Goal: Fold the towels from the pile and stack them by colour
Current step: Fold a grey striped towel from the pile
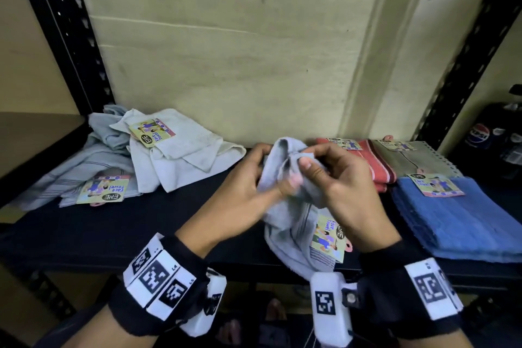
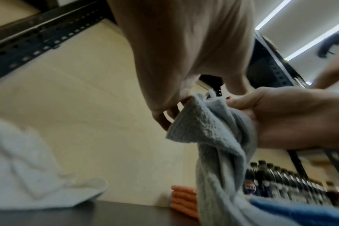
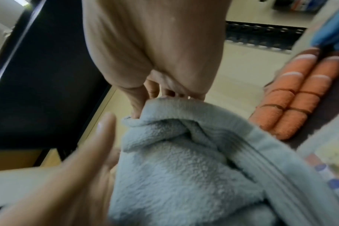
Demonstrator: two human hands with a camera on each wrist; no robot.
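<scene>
We see dark shelf (image 1: 113, 223) bearing loose towel pile (image 1: 158, 155) far left, labels reading "ENE Face Towel". Blue folded towel (image 1: 463, 223) near right; red towel (image 1: 372, 161) and olive towel (image 1: 415, 157) behind it. Pepsi bottles (image 1: 480, 135) far right. Grey towel (image 1: 293, 200) bunched mid-shelf, long axis hanging toward us, tag low. Left hand (image 1: 245, 189) and right hand (image 1: 341, 181) both pinching its top edge.

My left hand (image 2: 184, 50) pinched the top edge of the grey towel (image 2: 219, 146), while my right hand (image 2: 286, 119) gripped its bunched folds beside it. The towel hung down over the dark shelf (image 2: 110, 214), with folded orange towels (image 2: 184, 200) behind, a blue towel (image 2: 300, 212) at the right, a white towel (image 2: 29, 175) at the left, and dark bottles (image 2: 277, 182) behind.
</scene>
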